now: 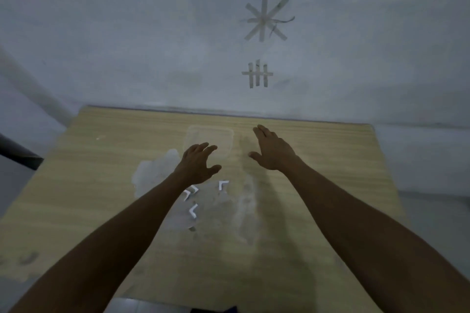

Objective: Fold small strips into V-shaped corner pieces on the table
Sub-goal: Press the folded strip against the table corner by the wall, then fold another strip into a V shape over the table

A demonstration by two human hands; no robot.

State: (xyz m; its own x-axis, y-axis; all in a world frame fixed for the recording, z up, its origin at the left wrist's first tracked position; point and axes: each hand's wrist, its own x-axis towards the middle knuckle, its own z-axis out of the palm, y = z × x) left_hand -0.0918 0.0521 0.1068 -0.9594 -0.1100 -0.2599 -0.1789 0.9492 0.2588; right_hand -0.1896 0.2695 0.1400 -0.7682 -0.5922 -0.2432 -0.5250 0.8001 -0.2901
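— What is hard to make out among the V-shaped pieces point(193, 211)?

— Four are counted. The pair point(190, 192) just beside the left wrist is crowded against the forearm's edge. Its outlines are blurred together, so its direction cannot be told.

— And the other two?

— The nearest one is laid with its apex to the left and its arms opening rightward. The lone piece point(223, 184) is seen with its corner at the far left. One arm is run to the right, the other toward the viewer.

— How are they described?

— As small, bright white and sharply creased. They are laid flat on a pale, smeared-looking area of the wooden table point(330, 185).

— Where are they placed, relative to the fingers?

— All are found on the viewer's side of the left hand point(199, 162), under its palm and wrist, and untouched. Its fingers are spread and loosely bent, and nothing is held. The right hand point(270, 151) is stretched flat, thumb out, and nothing is gripped. The pieces are left well to the thumb side of it.

— And farther out?

— A clear container point(226, 134) is faintly outlined beyond the left fingertips. A whitish patch point(152, 173) is seen to their left. A tape star point(265, 16) and tape bars point(257, 74) are stuck on the wall point(127, 33).
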